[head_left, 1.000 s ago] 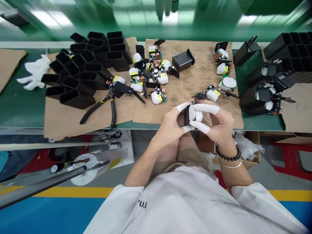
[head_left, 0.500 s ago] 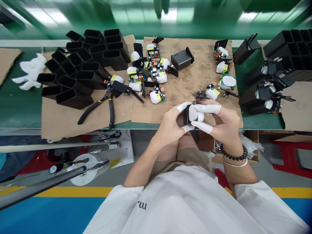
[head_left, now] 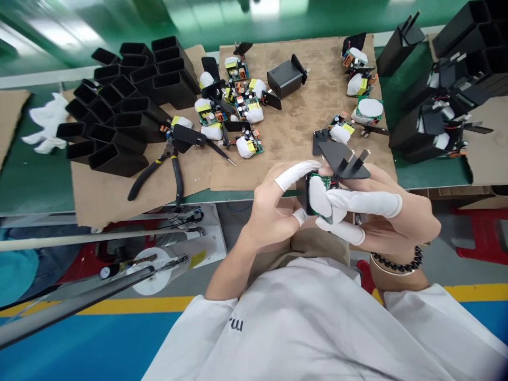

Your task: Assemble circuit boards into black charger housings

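Observation:
My left hand [head_left: 273,203], with white finger cots on its tips, is closed around a black plastic housing [head_left: 303,193] just over the table's front edge. Pinched between the white-covered fingers of my right hand [head_left: 381,209] is a green circuit board [head_left: 319,198] with a white pad on its face. The board's near end sits at the mouth of the housing; how deep it goes in is hidden. A black plug cover [head_left: 344,160] with metal prongs, wired to the board, rests above my right fingers.
Several black housings [head_left: 130,127] stand at left, beside pliers [head_left: 170,159] and a screwdriver [head_left: 220,151]. Loose circuit boards [head_left: 250,108] and a closed adapter [head_left: 284,78] lie on the cardboard [head_left: 301,121]. More housings with boards [head_left: 416,132] stand at right.
The board and housing are now held nearer my body, and the right hand has turned so the pronged cover shows above it. The whole view has shifted slightly.

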Demonstrator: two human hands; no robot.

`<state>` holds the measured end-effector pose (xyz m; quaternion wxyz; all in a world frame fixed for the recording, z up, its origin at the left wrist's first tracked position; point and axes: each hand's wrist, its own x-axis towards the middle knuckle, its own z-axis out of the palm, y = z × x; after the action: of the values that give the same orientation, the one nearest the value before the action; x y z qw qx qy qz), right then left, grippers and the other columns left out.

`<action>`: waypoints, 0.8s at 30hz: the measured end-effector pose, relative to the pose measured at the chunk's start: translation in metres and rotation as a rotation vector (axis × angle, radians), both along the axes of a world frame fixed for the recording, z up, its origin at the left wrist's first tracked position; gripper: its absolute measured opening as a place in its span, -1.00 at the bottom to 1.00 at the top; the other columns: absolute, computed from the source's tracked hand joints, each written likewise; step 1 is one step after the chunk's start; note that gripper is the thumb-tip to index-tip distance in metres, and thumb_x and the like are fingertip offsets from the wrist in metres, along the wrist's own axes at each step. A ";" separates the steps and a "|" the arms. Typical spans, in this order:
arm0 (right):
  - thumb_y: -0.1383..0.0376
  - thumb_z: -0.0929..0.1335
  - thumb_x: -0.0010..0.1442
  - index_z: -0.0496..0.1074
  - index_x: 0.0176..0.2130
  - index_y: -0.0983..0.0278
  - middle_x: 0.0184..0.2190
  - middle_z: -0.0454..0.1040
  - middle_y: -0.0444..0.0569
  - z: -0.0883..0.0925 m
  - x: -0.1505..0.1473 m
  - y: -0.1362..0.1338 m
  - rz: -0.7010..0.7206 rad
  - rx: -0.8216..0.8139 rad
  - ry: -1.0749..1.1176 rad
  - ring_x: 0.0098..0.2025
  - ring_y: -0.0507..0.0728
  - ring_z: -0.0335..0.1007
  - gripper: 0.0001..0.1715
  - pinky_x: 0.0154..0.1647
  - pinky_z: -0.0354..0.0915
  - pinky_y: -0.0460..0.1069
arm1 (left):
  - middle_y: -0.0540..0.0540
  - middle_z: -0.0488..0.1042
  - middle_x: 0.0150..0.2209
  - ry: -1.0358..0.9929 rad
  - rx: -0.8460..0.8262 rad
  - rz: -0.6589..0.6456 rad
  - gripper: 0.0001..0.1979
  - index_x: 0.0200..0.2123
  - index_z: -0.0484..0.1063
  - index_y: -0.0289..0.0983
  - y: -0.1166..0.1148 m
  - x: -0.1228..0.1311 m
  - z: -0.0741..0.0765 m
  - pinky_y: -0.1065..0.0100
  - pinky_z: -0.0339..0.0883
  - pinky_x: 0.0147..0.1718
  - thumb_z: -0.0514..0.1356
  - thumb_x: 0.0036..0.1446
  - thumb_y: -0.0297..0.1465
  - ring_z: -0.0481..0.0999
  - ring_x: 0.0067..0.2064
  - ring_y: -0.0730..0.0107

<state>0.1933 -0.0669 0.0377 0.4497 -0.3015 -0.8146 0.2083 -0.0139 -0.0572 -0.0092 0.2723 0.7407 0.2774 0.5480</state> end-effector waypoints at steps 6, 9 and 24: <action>0.36 0.49 0.28 0.47 0.02 0.14 0.14 0.62 0.03 0.015 0.007 -0.009 0.095 0.112 -0.099 0.26 0.21 0.53 -0.68 0.26 0.55 0.20 | -0.17 0.57 0.17 -0.026 0.058 0.015 -0.43 0.31 0.40 -0.15 -0.005 0.003 0.005 0.05 0.53 0.18 0.33 0.25 -0.26 0.61 0.18 0.05; 0.36 0.47 0.31 0.47 0.02 0.12 0.15 0.61 -0.01 0.015 0.008 -0.014 0.081 0.111 -0.065 0.29 0.19 0.51 -0.70 0.29 0.53 0.20 | -0.17 0.58 0.17 -0.042 0.060 -0.003 -0.42 0.31 0.40 -0.13 -0.008 0.005 0.006 0.06 0.52 0.20 0.35 0.25 -0.25 0.60 0.19 0.05; 0.14 0.48 0.32 0.54 -0.15 0.15 0.08 0.67 0.12 0.001 0.002 -0.031 -0.039 0.076 -0.021 0.22 0.30 0.57 -0.84 0.21 0.56 0.20 | -0.20 0.59 0.16 -0.037 0.018 0.023 -0.39 0.28 0.42 -0.11 -0.028 0.007 0.019 0.01 0.58 0.15 0.37 0.15 -0.36 0.62 0.16 0.02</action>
<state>0.1949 -0.0981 0.0385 0.4559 -0.3022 -0.8207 0.1653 -0.0064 -0.0855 0.0095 0.2644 0.7297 0.2757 0.5671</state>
